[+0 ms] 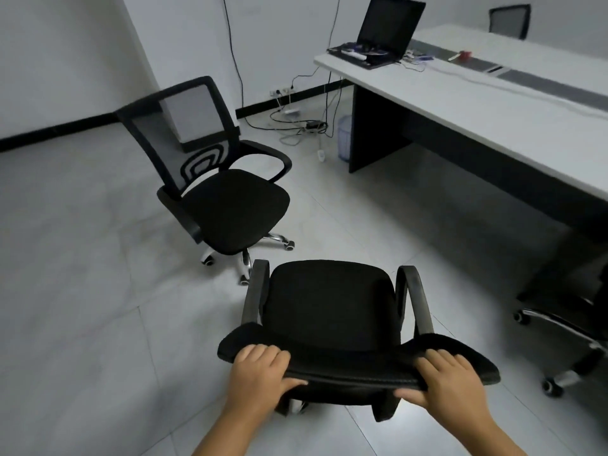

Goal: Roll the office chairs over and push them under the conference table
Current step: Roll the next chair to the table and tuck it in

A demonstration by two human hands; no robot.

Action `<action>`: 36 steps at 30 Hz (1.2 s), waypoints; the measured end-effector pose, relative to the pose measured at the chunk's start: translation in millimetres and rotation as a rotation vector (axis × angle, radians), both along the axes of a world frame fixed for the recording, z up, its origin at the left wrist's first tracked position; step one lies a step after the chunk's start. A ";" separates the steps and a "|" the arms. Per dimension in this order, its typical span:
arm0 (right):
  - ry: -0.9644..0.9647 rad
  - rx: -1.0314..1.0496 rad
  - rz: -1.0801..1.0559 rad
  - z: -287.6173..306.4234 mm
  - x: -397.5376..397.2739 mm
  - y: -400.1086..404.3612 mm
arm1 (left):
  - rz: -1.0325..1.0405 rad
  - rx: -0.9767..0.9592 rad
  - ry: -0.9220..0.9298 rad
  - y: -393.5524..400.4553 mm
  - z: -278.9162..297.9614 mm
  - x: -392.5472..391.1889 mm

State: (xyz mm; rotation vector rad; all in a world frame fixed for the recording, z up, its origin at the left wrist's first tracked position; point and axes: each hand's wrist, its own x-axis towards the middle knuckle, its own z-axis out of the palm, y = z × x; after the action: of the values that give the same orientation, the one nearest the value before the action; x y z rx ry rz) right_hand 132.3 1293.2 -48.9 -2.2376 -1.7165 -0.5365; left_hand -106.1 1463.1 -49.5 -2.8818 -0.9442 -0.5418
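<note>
Both forearms are bare, left hand (260, 366) and right hand (450, 378) ungloved.

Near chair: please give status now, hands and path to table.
Both hands, left and right, grip near chair's backrest. Chair short of conference table. Second chair ahead-left; path toward table open.

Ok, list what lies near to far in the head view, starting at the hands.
Hands, left and right, gripping the near chair's backrest → that chair's seat → second chair → wastebasket → laptop on the conference table.
</note>
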 end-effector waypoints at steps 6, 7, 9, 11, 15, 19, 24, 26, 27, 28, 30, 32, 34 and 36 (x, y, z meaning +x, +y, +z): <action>0.088 -0.017 -0.099 8.9 52.7 -1.3 | -0.130 0.048 -0.040 26.7 -2.2 77.7; 0.109 -0.019 -0.114 10.7 61.4 -2.5 | -0.150 0.044 -0.047 29.1 -2.0 90.3; 0.106 -0.013 -0.159 10.9 77.8 -3.3 | -0.183 0.039 -0.065 33.5 -1.7 115.3; 0.067 0.001 -0.206 10.0 94.2 -1.3 | -0.212 0.040 -0.067 40.8 0.3 140.9; -0.009 0.049 -0.275 7.4 126.6 2.3 | -0.280 0.041 -0.033 59.4 2.9 189.1; -0.054 0.093 -0.349 1.9 159.9 0.5 | -0.350 0.019 -0.010 72.6 2.5 239.1; -0.105 0.110 -0.405 -1.3 211.2 -4.4 | -0.434 0.005 -0.007 78.1 1.5 303.9; -0.117 0.110 -0.429 -1.6 232.5 -6.5 | -0.460 -0.003 -0.010 79.5 0.5 330.6; -0.119 0.111 -0.441 -1.5 242.5 -8.2 | -0.475 -0.010 -0.007 80.1 -0.1 343.4; -0.123 0.112 -0.453 -1.2 252.6 -9.9 | -0.496 -0.017 -0.004 80.6 -0.2 356.6; -0.133 0.123 -0.480 -0.1 271.4 -11.5 | -0.528 -0.034 -0.002 82.4 -0.3 382.0; -0.142 0.130 -0.505 -0.7 291.2 -10.0 | -0.538 -0.048 0.002 86.9 -0.9 408.8; -0.152 0.124 -0.517 -1.5 312.6 -6.7 | -0.547 -0.054 0.002 92.4 -2.5 434.4; -0.155 0.108 -0.536 -1.5 337.8 -4.9 | -0.566 -0.045 0.001 95.9 -3.0 462.3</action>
State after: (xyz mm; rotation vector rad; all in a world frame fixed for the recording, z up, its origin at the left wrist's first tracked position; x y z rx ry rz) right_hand 470.0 1288.3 -50.4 -2.6278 -1.0940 -0.9108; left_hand 356.1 1559.0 -52.5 -3.1735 -0.1184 -0.5479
